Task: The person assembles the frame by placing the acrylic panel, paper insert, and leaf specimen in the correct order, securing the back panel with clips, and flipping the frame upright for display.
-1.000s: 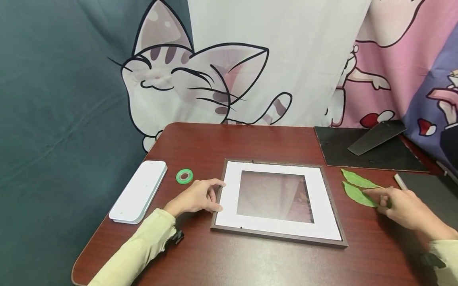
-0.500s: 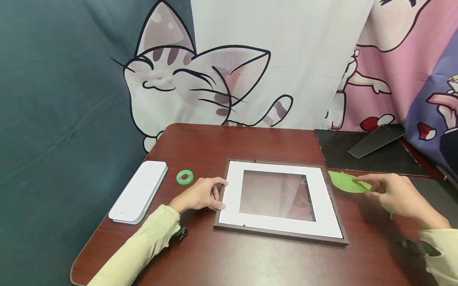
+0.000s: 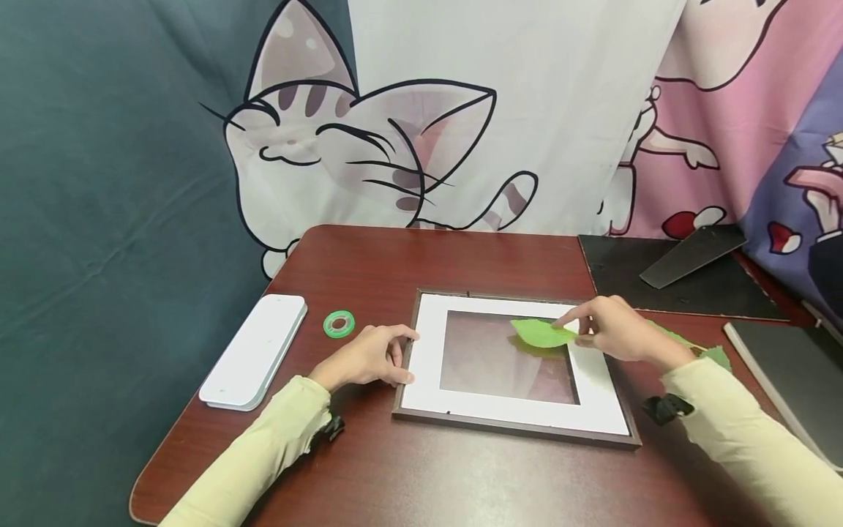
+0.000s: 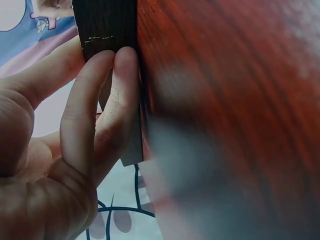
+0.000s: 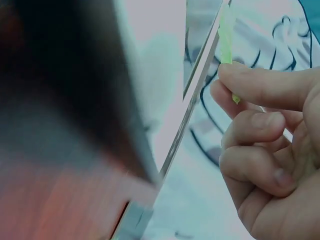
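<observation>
A dark-rimmed picture frame (image 3: pixel 516 438) with a white mat (image 3: pixel 421 351) lies on the table. At its left side my left hand (image 3: pixel 369 357) holds the rim; in the left wrist view two fingertips (image 4: pixel 126 57) press the frame's outer side. My right hand (image 3: pixel 622 333) reaches over the frame's right side and pinches a green leaf (image 3: pixel 538 333) between thumb and index finger. The leaf hangs over the upper right of the mat's window, its shadow beneath it. In the right wrist view the leaf (image 5: pixel 226 37) appears edge-on, its stem end poking below the fingertips.
Another green leaf (image 3: pixel 716 356) lies right of the frame, partly hidden by my right arm. A green tape roll (image 3: pixel 339 324) and a white slab-like box (image 3: pixel 255 351) are at left. The black backing board (image 3: pixel 612 271) and a dark flat item (image 3: pixel 790 366) lie at right.
My right hand has picked up one leaf from the table at right and carried it left over the frame's window. My left hand stays at the frame's left rim.
</observation>
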`<state>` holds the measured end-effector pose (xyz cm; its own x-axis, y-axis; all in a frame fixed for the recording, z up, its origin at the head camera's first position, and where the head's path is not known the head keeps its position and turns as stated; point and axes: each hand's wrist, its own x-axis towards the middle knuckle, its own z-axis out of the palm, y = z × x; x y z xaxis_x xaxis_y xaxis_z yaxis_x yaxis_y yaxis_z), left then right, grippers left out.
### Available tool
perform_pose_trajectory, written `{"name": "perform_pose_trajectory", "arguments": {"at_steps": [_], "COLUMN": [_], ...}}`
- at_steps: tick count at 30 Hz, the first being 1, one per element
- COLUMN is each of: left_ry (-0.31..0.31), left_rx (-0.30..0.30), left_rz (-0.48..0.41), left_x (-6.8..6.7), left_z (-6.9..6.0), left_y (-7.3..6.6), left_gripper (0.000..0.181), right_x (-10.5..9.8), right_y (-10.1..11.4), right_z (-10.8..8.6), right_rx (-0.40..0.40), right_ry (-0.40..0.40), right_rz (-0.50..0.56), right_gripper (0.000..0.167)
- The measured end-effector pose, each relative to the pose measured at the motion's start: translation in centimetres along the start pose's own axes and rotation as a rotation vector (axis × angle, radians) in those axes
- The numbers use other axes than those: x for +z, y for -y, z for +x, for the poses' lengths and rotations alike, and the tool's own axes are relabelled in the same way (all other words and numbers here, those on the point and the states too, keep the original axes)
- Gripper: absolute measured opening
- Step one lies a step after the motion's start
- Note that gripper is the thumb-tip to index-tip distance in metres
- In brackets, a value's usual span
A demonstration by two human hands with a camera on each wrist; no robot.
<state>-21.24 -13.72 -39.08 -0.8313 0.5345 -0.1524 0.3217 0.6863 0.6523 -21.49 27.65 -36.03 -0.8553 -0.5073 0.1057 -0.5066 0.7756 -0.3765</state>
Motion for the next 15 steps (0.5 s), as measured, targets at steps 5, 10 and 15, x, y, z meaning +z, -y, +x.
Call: {"name": "perform_pose_trajectory", "arguments": {"at_steps": [5,10,15], "left_ry": [0.002,0.007,0.009], "left_rx": [0.007,0.005,0.014], "left_rz": [0.006,-0.005,-0.008], "left_x": [0.0,0.0,0.0], "left_z": [0.0,-0.1,-0.1], "left_y": [0.1,0.2,0.2], "left_gripper": [0.065,0.065,0.065], "right_x": [0.7,1.5,2.0], "right_y": [1.5,2.8,4.2], "right_z": [2.5,5.0,6.8], "right_rx": [-0.029,-0.048,-0.045], "right_ry": [0.043,0.095,0.133], "right_rz": [0.025,0.048,0.031], "right_gripper": [0.036,0.041,0.043]}}
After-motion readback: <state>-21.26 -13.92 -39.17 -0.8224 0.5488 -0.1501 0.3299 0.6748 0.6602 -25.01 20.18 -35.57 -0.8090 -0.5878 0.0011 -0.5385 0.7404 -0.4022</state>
